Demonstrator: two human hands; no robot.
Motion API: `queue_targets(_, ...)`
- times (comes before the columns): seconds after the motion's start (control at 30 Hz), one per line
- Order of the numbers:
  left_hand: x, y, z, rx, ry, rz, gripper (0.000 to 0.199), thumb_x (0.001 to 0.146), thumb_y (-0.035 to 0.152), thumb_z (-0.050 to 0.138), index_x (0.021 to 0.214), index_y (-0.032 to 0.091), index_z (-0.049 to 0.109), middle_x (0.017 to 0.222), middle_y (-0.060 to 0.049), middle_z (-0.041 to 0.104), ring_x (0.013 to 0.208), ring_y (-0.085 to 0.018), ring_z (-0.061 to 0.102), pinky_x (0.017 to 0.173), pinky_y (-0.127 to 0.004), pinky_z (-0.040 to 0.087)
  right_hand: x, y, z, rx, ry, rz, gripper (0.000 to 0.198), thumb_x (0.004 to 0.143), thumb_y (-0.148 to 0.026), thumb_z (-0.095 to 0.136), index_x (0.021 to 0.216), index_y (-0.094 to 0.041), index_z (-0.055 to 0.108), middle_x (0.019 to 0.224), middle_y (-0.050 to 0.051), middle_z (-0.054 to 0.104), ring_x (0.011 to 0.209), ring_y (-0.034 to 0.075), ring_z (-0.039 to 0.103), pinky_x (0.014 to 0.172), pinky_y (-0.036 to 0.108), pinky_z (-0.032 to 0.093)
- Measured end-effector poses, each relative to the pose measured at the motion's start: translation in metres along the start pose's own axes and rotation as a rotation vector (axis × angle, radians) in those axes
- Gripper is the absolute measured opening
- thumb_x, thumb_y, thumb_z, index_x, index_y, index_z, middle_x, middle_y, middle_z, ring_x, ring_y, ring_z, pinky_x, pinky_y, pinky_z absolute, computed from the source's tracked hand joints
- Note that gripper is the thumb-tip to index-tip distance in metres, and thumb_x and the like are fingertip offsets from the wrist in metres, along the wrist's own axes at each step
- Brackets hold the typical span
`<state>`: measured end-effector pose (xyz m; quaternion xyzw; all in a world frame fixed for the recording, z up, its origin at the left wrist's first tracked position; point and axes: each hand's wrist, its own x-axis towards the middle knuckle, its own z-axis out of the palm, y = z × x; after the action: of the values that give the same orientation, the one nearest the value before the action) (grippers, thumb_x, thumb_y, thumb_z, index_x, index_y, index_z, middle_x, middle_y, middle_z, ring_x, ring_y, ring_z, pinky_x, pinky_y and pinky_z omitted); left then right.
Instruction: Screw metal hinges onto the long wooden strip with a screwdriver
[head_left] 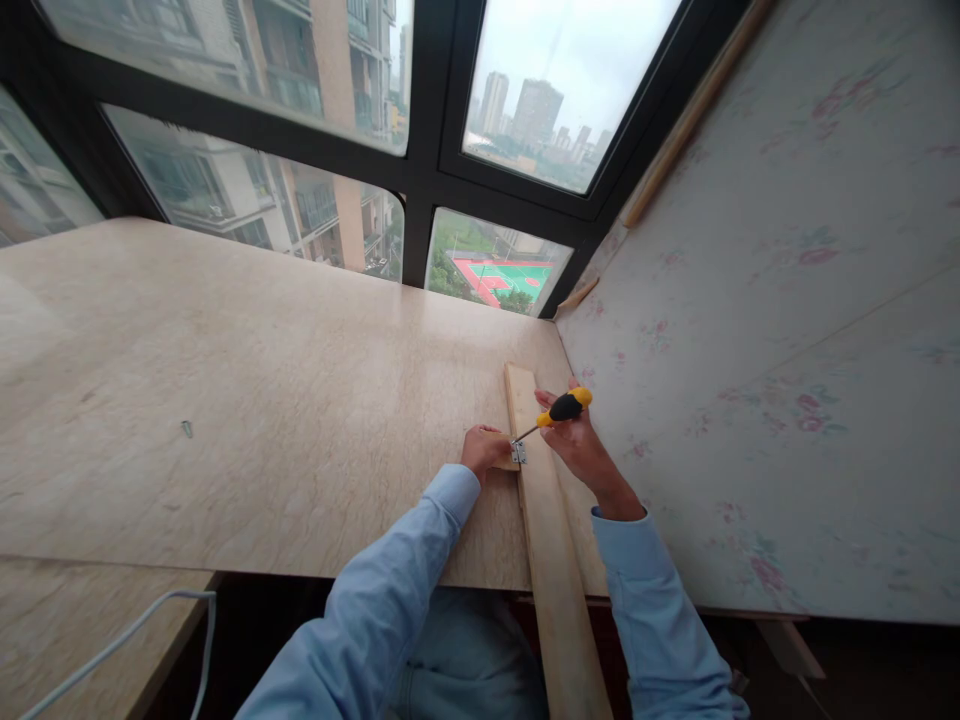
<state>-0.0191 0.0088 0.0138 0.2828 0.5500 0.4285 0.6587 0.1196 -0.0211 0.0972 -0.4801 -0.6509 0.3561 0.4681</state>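
R hand (pixel 576 446) loosely holds screwdriver (pixel 564 406), tip at metal hinge (pixel 520 454) on long wood plank (pixel 551 545); L hand (pixel 481 450) grips short wood pc (pixel 508 464) alongside. Floral wall (pixel 787 400) close on R; small obj (pixel 187 429) on sill (pixel 300 400) well L, white cable (pixel 112 655) lower L.

Yellow-black screwdriver (pixel 565 407), floral wallpaper (pixel 814 415)

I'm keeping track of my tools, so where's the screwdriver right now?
In the head view, the screwdriver is right of centre, at the right hand, its shaft slanting down-left to the metal hinge on the long wooden board.
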Motion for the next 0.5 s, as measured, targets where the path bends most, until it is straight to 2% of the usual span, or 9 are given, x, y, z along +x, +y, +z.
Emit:
queue_targets(0.1,0.0006,-0.0009,-0.0002,-0.014,0.000,0.007,0.038,0.048,0.002,0.072,0.074,0.020,0.051,0.064,0.004,0.059,0.061,-0.014,0.061,0.053,-0.021,0.044,0.0011,-0.0063,-0.0018,-0.141,0.075,0.050,0.085,0.081,-0.051,0.065,0.148,-0.024,0.020,0.118,0.012,0.067,0.115,0.027,0.062,0.102,0.052,0.045)
queue_targets(0.17,0.0007,-0.0011,-0.0002,-0.013,0.009,0.007,0.038,0.047,0.003,0.073,0.074,0.019,0.052,0.063,0.004,0.059,0.060,-0.015,0.060,0.052,-0.022,0.044,0.0029,-0.0098,-0.0023,-0.336,0.231,0.110,0.092,0.070,-0.056,0.073,0.144,-0.020,0.031,0.106,0.013,0.070,0.101,0.032,0.066,0.094,0.055,0.049)
queue_targets(0.23,0.0006,-0.0013,0.0001,-0.015,0.018,0.010,0.038,0.046,0.004,0.074,0.073,0.019,0.052,0.061,0.004,0.058,0.060,-0.015,0.060,0.052,-0.022,0.043,0.0042,-0.0098,-0.0017,-0.441,0.346,0.135,0.100,0.059,-0.059,0.080,0.140,-0.018,0.037,0.106,0.015,0.069,0.097,0.035,0.066,0.090,0.057,0.050)
queue_targets(0.3,0.0002,-0.0015,0.0004,-0.027,0.019,0.019,0.037,0.046,0.003,0.073,0.072,0.019,0.052,0.061,0.004,0.058,0.058,-0.014,0.060,0.051,-0.021,0.043,0.0039,-0.0069,0.0000,-0.343,0.324,0.090,0.093,0.063,-0.060,0.077,0.138,-0.020,0.038,0.116,0.016,0.065,0.105,0.033,0.064,0.092,0.054,0.051)
queue_targets(0.4,-0.0008,-0.0015,0.0010,-0.049,0.013,0.032,0.037,0.046,0.003,0.072,0.074,0.018,0.053,0.061,0.004,0.059,0.056,-0.014,0.059,0.051,-0.021,0.043,0.0009,-0.0033,0.0023,-0.072,0.184,-0.019,0.065,0.081,-0.052,0.065,0.135,-0.028,0.038,0.134,0.012,0.056,0.123,0.025,0.055,0.101,0.045,0.047)
queue_targets(0.5,-0.0019,-0.0009,0.0017,-0.049,0.017,0.024,0.038,0.046,0.002,0.072,0.075,0.017,0.053,0.061,0.004,0.059,0.057,-0.014,0.060,0.051,-0.022,0.044,-0.0029,-0.0057,0.0013,0.045,0.096,-0.048,0.053,0.086,-0.043,0.062,0.133,-0.030,0.042,0.138,0.009,0.054,0.128,0.022,0.052,0.106,0.044,0.043)
